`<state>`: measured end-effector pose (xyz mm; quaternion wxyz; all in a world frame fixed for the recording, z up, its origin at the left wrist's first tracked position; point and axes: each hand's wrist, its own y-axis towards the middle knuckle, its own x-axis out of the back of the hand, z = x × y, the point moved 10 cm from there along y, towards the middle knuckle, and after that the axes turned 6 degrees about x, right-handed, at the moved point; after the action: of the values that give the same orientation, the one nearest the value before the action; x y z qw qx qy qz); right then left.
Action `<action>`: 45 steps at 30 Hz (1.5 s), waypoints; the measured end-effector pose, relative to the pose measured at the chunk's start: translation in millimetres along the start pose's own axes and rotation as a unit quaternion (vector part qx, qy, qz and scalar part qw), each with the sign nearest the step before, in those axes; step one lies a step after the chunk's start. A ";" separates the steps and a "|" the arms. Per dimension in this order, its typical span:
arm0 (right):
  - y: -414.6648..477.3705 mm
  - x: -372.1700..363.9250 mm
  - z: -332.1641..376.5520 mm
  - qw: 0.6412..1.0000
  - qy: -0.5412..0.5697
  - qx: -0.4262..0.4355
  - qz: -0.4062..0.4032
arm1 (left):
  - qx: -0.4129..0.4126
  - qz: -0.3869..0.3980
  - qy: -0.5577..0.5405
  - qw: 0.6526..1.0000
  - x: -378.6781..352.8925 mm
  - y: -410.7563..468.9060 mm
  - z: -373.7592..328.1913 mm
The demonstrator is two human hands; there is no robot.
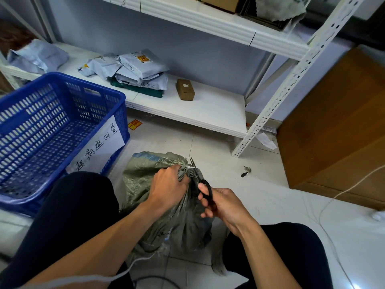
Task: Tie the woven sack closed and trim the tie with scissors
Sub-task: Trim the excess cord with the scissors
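Note:
A grey-green woven sack lies on the floor tiles between my knees, its neck bunched together at the upper right. My left hand grips the gathered neck just below a white tie that cinches it. Black-handled scissors are in my right hand, fingers through the loops. The blades point up and away, slightly apart, with the white tie's short end lying across them.
A blue plastic crate with a handwritten paper label stands at the left. A white metal rack behind holds grey parcels and a small brown box. A brown wooden cabinet is at the right. White cords run over the floor.

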<state>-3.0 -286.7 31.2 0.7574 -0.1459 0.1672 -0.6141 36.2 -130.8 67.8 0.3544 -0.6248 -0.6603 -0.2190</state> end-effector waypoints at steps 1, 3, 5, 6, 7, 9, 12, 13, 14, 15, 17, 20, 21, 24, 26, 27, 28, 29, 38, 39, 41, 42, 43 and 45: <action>0.4 -0.6 -0.4 1.000 0.000 0.002 0.003 | 0.005 -0.001 -0.002 1.000 1.2 1.3 1.3; 0.8 -1.4 -1.8 1.000 0.002 -0.001 0.006 | 0.003 -0.002 0.000 1.000 2.5 2.5 1.4; 0.9 -1.5 -2.6 1.000 -0.001 -0.005 0.007 | -0.001 0.001 -0.003 1.000 2.2 2.1 0.4; 1.0 -1.5 -2.8 1.000 -0.003 -0.006 0.007 | -0.003 0.002 -0.003 1.000 1.6 2.3 0.5; 0.8 -1.3 -2.6 1.000 -0.003 -0.006 0.005 | -0.004 0.004 -0.002 1.000 1.2 2.0 0.0; 0.4 -1.1 -1.8 1.000 -0.001 -0.004 0.001 | -0.001 0.005 -0.003 1.000 0.5 1.5 0.2; -0.6 -0.2 1.5 1.000 0.002 0.002 -0.013 | -0.003 0.001 -0.003 1.000 0.8 2.3 0.2; -1.1 0.7 3.1 1.000 0.002 0.005 -0.018 | -0.006 -0.003 -0.001 1.000 1.6 2.4 -0.4; -1.6 1.1 4.5 1.000 0.000 0.007 -0.021 | -0.010 -0.006 0.001 1.000 1.6 2.5 -0.8; -2.1 1.3 5.5 1.000 -0.002 0.008 -0.022 | -0.013 -0.008 0.003 1.000 1.4 2.4 -1.4; -3.1 1.0 6.4 1.000 -0.005 0.005 -0.023 | -0.019 -0.008 0.002 1.000 -0.3 2.0 -2.5; -3.1 0.6 6.0 1.000 -0.008 0.000 -0.025 | -0.029 -0.009 0.005 1.000 -2.2 0.3 -4.2; -3.2 0.7 6.2 1.000 -0.009 0.000 -0.027 | -0.030 -0.010 0.005 0.999 -2.4 0.3 -4.2; -3.2 2.0 6.9 1.000 -0.014 0.003 -0.028 | -0.034 -0.011 0.004 0.999 -2.3 0.0 -4.7; -2.9 2.8 7.1 0.999 -0.018 0.004 -0.028 | -0.031 -0.006 0.001 0.999 -2.8 0.2 -4.6; -2.9 3.2 6.8 0.999 -0.021 0.003 -0.029 | -0.030 -0.005 0.003 1.000 -2.5 0.0 -4.4; -2.6 3.2 6.7 0.999 -0.025 0.003 -0.030 | -0.029 -0.006 0.005 1.000 -2.3 0.0 -4.1; -2.4 3.3 6.3 0.999 -0.029 0.002 -0.030 | -0.029 -0.007 0.004 1.000 -2.4 -0.3 -3.8; 1.7 0.6 3.9 0.998 -0.063 0.004 -0.032 | -0.023 0.008 -0.011 1.000 -4.8 -2.3 -3.4; 1.8 0.5 2.9 0.997 -0.067 0.003 -0.030 | -0.023 0.005 -0.009 1.000 -4.6 -1.8 -3.3; 1.6 0.0 1.4 0.997 -0.072 0.000 -0.026 | -0.022 0.004 -0.016 1.000 -5.3 -1.4 -2.5; 2.0 0.2 0.7 0.997 -0.074 0.000 -0.024 | -0.018 0.008 -0.023 1.000 -5.4 -1.2 -1.6; 2.2 0.5 0.2 0.997 -0.078 0.000 -0.024 | -0.010 0.012 -0.030 0.999 -5.6 -0.5 0.0; 2.3 0.9 0.7 0.996 -0.086 0.003 -0.027 | 0.023 0.025 -0.061 0.998 -7.7 3.4 7.8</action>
<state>-0.5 -287.1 30.8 0.7529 -0.2002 0.0954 -0.6197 37.8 -129.9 56.5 0.3330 -0.6453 -0.6697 -0.1557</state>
